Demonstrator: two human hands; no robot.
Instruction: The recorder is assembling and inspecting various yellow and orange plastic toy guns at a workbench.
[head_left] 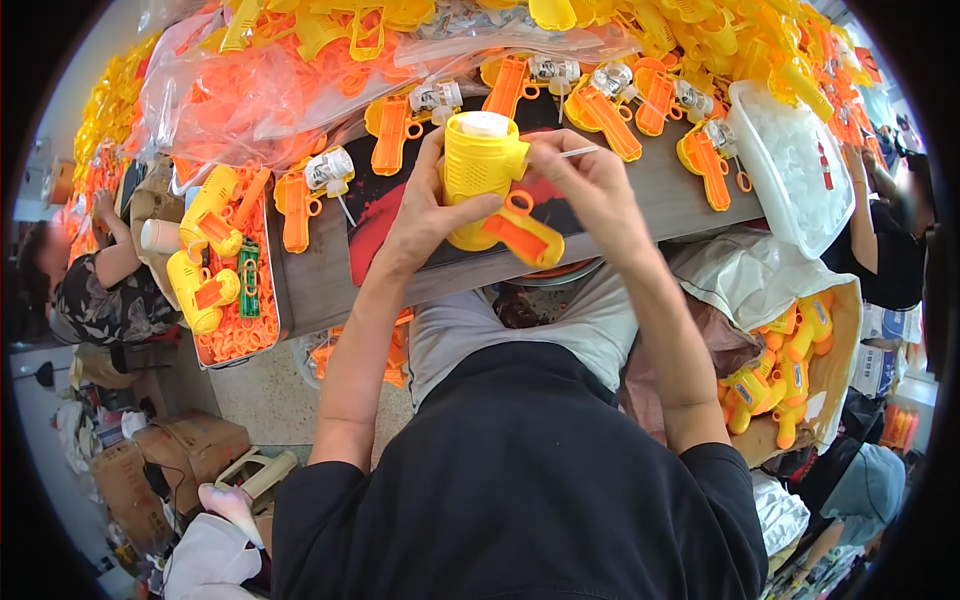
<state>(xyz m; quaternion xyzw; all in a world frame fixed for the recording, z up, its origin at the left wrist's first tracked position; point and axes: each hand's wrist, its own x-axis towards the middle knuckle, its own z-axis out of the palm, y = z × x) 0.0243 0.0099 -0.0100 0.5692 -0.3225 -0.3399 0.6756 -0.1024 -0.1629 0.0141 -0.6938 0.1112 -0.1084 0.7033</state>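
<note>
A yellow toy gun body (478, 170) with a white round top, an orange handle and an orange trigger ring is in front of me, above the table edge. My left hand (428, 205) is wrapped round its left side, thumb across the lower front. At the small nozzle on the other side, my right hand (592, 185) is closed in a pinch on a thin white tube (578, 152). Its fingertips partly hide where tube and nozzle meet. Behind, several half-open gun shells (603, 112) with orange handles and silvery motor units lie in a row on the table.
Clear bags with orange parts (235, 100) and yellow shells (690, 25) are heaped at the back. A tray of small orange pieces (240, 343) stands left, a white tub (742, 130) of translucent parts right. An open sack (845, 350) of toy guns sits lower right. Other people work at both sides.
</note>
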